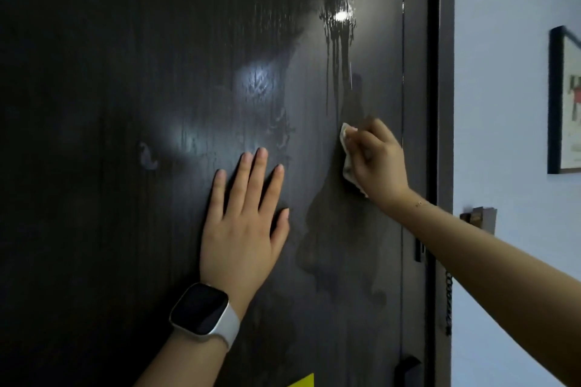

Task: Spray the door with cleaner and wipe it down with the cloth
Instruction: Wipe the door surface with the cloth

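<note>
Gripping a crumpled (perhaps cotton) cloth [347,163], right hand [375,160] meets glossy door [125,72].

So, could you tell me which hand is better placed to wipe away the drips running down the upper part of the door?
The right hand. It already grips the cloth against the door, just below the drips. The left hand lies flat on the door, lower and further left, holding nothing.

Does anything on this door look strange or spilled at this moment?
Yes. Cleaner drips run down the door in streaks, not yet wiped, above the cloth that the right hand grips. The left hand presses flat on the door.
</note>
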